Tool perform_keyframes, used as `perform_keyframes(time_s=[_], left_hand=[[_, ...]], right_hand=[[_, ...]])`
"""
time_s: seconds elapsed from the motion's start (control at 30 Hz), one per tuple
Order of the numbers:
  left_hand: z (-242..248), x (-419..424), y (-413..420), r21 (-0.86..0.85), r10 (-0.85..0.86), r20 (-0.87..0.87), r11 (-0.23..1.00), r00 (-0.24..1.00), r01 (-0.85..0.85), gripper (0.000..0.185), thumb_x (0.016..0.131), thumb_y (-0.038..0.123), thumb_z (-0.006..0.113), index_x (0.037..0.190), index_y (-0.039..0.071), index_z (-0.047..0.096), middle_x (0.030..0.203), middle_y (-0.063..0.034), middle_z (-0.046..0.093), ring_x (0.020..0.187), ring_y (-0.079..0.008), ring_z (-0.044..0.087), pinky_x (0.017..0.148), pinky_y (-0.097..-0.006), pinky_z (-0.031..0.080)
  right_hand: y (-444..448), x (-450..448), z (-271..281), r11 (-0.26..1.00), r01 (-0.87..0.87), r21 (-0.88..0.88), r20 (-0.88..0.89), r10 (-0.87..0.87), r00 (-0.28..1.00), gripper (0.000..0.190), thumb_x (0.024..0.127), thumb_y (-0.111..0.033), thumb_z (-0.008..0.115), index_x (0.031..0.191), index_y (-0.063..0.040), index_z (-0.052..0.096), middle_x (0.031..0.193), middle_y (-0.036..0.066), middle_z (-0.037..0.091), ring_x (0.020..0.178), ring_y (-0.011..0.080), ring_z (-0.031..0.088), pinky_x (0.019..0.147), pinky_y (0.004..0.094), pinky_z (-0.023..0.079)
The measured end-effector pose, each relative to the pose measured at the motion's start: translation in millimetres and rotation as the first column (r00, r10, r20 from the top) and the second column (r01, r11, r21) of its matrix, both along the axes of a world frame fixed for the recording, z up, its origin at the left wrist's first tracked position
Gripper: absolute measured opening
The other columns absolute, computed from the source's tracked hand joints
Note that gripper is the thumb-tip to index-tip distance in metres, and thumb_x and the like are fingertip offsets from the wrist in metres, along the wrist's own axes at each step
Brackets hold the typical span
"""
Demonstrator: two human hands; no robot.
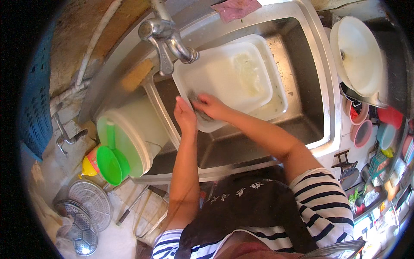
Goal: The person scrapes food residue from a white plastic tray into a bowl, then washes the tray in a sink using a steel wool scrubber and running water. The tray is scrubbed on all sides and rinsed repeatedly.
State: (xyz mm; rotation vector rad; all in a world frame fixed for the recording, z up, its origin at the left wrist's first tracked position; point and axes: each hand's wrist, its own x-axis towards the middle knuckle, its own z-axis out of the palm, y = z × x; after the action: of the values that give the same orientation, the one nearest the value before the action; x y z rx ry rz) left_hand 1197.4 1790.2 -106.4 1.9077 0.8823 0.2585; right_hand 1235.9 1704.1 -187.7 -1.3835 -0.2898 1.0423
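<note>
A white rectangular plastic tub (223, 71) lies tilted in the stainless steel sink, under the tap, with a second white tub's rim (280, 97) showing beneath its right side. Pale cloudy patches mark the upper tub's inner right side. At the tub's near left edge, my left hand (186, 117) grips the rim, its fingers partly hidden behind the wall. My right hand (212, 106) presses a dark grey scouring pad (204, 115) against the inside of that same edge. Pad and right fingers are blurred, so the pad's exact make is unclear.
The metal tap (173, 42) hangs over the tub's back left corner. A large pale bucket (142, 136) and a green ladle (113, 165) stand left of the basin. A pink cloth (236, 9) lies on the back rim. A whitish basin (357, 56) sits at the right.
</note>
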Motion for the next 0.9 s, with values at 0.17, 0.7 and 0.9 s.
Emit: perform_keyframes(time_s=[0.17,0.7,0.9], left_hand=[[1.4,2.3,-15.4,-0.035,0.012,-0.134,0.999,0.991,-0.017,0.043,0.098,0.033,0.043,0.092,-0.006,0.062,0.082,-0.0080,0.064,0.075,-0.0143,0.054,0.072,-0.0300,0.044],[-41.2,-20.1,38.0,-0.814,0.148,0.027,0.577,0.989,-0.064,0.051,0.096,0.046,0.042,0.110,0.000,0.057,0.097,-0.0083,0.064,0.086,-0.0172,0.060,0.078,-0.0320,0.048],[1.2,-10.9,-16.8,-0.429,0.260,-0.043,0.867,0.965,-0.253,0.026,0.091,0.029,0.055,0.096,0.004,0.057,0.085,-0.0046,0.061,0.079,-0.0151,0.057,0.073,-0.0297,0.047]], right_hand=[[-72.4,8.8,-23.0,0.643,0.002,-0.766,0.497,0.591,0.636,0.020,0.075,-0.011,0.059,0.094,-0.007,0.062,0.105,0.009,0.054,0.100,0.0325,0.053,0.074,0.0461,0.048],[-30.2,-32.2,54.4,0.986,0.050,0.156,0.627,-0.138,0.767,0.042,0.068,-0.006,0.061,0.111,-0.006,0.059,0.120,0.013,0.054,0.105,0.0330,0.050,0.090,0.0413,0.043],[6.2,44.4,51.2,0.982,0.170,0.084,0.919,-0.142,0.367,0.047,0.069,-0.006,0.059,0.116,-0.011,0.060,0.125,0.008,0.051,0.111,0.0354,0.045,0.092,0.0400,0.045]])
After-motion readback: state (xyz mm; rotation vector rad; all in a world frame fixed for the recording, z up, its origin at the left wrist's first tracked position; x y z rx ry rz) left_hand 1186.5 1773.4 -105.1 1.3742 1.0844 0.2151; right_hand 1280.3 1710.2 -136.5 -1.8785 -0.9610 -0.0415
